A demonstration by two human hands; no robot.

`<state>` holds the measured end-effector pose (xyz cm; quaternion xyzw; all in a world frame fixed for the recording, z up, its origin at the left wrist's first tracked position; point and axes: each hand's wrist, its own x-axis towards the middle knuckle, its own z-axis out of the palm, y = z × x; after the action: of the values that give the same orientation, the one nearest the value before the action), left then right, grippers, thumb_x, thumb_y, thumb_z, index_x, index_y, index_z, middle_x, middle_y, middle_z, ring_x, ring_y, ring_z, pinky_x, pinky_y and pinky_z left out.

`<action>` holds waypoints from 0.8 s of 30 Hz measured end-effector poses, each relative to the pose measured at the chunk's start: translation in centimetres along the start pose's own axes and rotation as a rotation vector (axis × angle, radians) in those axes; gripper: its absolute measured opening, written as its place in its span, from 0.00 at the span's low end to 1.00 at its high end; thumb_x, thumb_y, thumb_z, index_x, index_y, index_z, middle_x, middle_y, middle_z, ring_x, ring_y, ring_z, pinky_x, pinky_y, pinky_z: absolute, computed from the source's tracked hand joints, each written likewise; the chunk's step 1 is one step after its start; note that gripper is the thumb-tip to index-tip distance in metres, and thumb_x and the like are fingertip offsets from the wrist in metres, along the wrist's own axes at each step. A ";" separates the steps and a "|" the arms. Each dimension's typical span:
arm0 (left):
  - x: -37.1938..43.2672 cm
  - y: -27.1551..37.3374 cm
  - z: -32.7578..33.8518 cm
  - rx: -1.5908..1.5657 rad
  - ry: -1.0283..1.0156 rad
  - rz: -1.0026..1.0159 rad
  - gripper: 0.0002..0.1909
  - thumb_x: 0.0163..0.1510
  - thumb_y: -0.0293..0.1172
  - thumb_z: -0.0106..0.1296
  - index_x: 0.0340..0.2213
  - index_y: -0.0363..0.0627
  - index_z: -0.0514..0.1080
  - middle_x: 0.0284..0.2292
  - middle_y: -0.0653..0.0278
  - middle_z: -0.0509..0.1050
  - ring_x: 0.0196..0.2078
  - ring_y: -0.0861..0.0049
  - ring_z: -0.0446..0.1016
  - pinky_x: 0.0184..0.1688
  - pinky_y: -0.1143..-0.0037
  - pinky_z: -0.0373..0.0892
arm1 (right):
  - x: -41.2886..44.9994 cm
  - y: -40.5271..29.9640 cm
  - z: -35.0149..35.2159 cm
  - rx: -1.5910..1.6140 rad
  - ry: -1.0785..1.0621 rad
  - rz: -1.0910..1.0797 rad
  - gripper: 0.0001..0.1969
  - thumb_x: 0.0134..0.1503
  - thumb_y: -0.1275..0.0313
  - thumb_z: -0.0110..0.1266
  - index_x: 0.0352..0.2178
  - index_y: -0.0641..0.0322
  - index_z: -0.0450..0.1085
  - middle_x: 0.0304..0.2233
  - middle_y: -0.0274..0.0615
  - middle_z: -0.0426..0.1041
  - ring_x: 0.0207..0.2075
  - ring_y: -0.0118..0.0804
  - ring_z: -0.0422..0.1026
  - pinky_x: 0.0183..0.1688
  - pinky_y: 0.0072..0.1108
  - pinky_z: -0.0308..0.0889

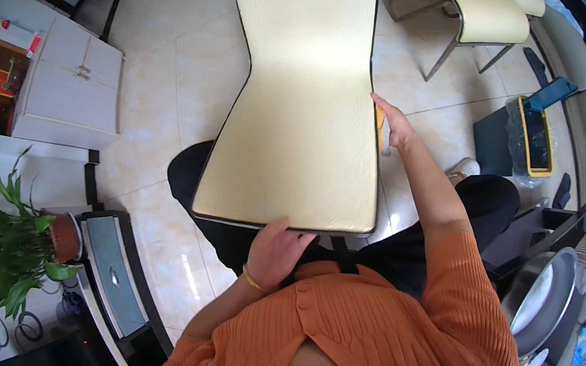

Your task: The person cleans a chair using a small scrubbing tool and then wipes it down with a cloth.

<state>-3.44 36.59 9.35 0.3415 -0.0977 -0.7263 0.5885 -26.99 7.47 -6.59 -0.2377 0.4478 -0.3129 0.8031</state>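
Observation:
A pale yellow padded chair (296, 126) with dark edging, its seat and back in one curved piece, lies lengthwise before me between my knees. My left hand (273, 254) grips the middle of its near edge, some fingers hidden under the rim. On the chair's right side, at the narrow waist, my right hand (392, 121) holds the edge, with part of its fingers out of sight. An orange-yellow thing (379, 125), perhaps a cloth, shows between that hand and the chair; whether the hand holds it, I cannot tell. The chair's underside is hidden.
Another pale yellow chair (489, 13) with metal legs stands at the upper right. Nearer are a lidded bin (498, 138), a dark table (526, 237) bearing a metal pan (554, 293), and a grey sofa (573, 49). A white cabinet (75, 85) and a potted plant (64, 239) are at left.

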 end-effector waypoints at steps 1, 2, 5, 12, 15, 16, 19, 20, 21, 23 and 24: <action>0.6 -0.3 1.0 0.247 -0.075 -0.022 0.15 0.60 0.26 0.42 0.48 0.37 0.65 0.50 0.61 0.69 0.52 0.68 0.66 0.57 0.67 0.62 | -1.7 -0.1 0.0 0.026 0.037 -0.056 0.27 0.57 0.54 0.55 0.50 0.66 0.68 0.49 0.44 0.72 0.51 0.39 0.70 0.55 0.30 0.63; 1.5 -0.7 1.4 0.141 -0.092 -0.108 0.14 0.62 0.27 0.41 0.48 0.35 0.65 0.50 0.60 0.69 0.52 0.68 0.66 0.58 0.66 0.62 | -3.3 -0.5 -0.1 0.051 0.077 -0.115 0.28 0.57 0.54 0.55 0.50 0.66 0.68 0.49 0.45 0.72 0.51 0.39 0.70 0.55 0.30 0.63; 3.5 -1.8 3.2 -0.252 -0.049 -0.304 0.13 0.63 0.27 0.41 0.46 0.34 0.65 0.50 0.59 0.69 0.54 0.68 0.66 0.62 0.64 0.59 | -8.4 -1.3 -0.9 0.046 0.146 -0.153 0.26 0.57 0.54 0.54 0.48 0.67 0.69 0.45 0.47 0.74 0.46 0.38 0.72 0.51 0.28 0.66; 3.5 -4.7 0.9 -0.156 -0.149 -0.321 0.09 0.60 0.27 0.43 0.37 0.37 0.71 0.44 0.60 0.73 0.54 0.70 0.67 0.63 0.61 0.58 | -16.9 -3.8 -4.0 -0.230 0.397 -0.405 0.22 0.58 0.59 0.57 0.44 0.68 0.69 0.31 0.40 0.75 0.29 0.29 0.73 0.33 0.20 0.68; 3.8 -5.1 -0.8 -0.123 -0.130 -0.333 0.09 0.60 0.26 0.43 0.31 0.40 0.73 0.39 0.63 0.75 0.51 0.73 0.70 0.63 0.59 0.57 | -19.9 -4.9 -3.9 -0.328 0.394 -0.305 0.24 0.58 0.58 0.57 0.46 0.69 0.68 0.32 0.42 0.75 0.31 0.29 0.73 0.35 0.20 0.69; 3.7 -5.4 -1.5 -0.121 -0.105 -0.347 0.08 0.60 0.26 0.44 0.30 0.41 0.73 0.36 0.65 0.75 0.48 0.75 0.70 0.63 0.59 0.57 | -19.9 -4.3 -3.7 -0.385 0.352 -0.269 0.26 0.57 0.56 0.57 0.46 0.69 0.68 0.33 0.42 0.75 0.32 0.29 0.73 0.36 0.19 0.69; 3.7 -5.4 -1.7 -0.115 -0.096 -0.357 0.08 0.59 0.26 0.45 0.28 0.43 0.73 0.31 0.68 0.73 0.44 0.79 0.71 0.63 0.59 0.57 | -19.0 -2.7 -2.1 -0.645 0.311 -0.103 0.33 0.54 0.49 0.58 0.50 0.69 0.67 0.38 0.46 0.75 0.37 0.32 0.74 0.41 0.19 0.69; 3.7 -5.3 -1.6 -0.114 -0.112 -0.345 0.08 0.59 0.25 0.45 0.28 0.43 0.72 0.30 0.69 0.71 0.42 0.81 0.70 0.63 0.59 0.57 | -18.7 -2.1 -1.2 -0.592 0.236 -0.028 0.38 0.53 0.46 0.57 0.51 0.72 0.65 0.42 0.49 0.74 0.41 0.35 0.73 0.45 0.21 0.68; 3.6 -5.0 -1.4 -0.116 -0.105 -0.342 0.08 0.59 0.25 0.45 0.28 0.43 0.72 0.30 0.69 0.71 0.42 0.81 0.70 0.63 0.59 0.57 | -18.3 -1.5 0.0 -0.538 0.159 0.047 0.42 0.53 0.43 0.55 0.53 0.75 0.63 0.46 0.53 0.73 0.46 0.38 0.73 0.49 0.23 0.67; 3.4 -4.6 -1.1 -0.061 0.000 -0.362 0.07 0.60 0.25 0.45 0.29 0.42 0.72 0.31 0.69 0.71 0.43 0.80 0.70 0.63 0.60 0.57 | -17.4 -0.7 1.3 -0.408 0.137 0.102 0.42 0.53 0.43 0.55 0.53 0.76 0.63 0.49 0.54 0.71 0.48 0.39 0.72 0.52 0.23 0.66; 3.4 -4.7 -1.6 -0.062 0.007 -0.359 0.07 0.60 0.25 0.45 0.29 0.42 0.72 0.31 0.69 0.71 0.43 0.80 0.70 0.63 0.60 0.57 | -17.0 -0.5 1.4 -0.409 0.131 0.106 0.42 0.53 0.43 0.55 0.53 0.76 0.63 0.49 0.54 0.71 0.48 0.39 0.72 0.52 0.23 0.66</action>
<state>-6.46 35.23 4.27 0.3375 -0.0108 -0.8212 0.4601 -32.74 19.39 4.14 -0.3509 0.5650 -0.1875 0.7228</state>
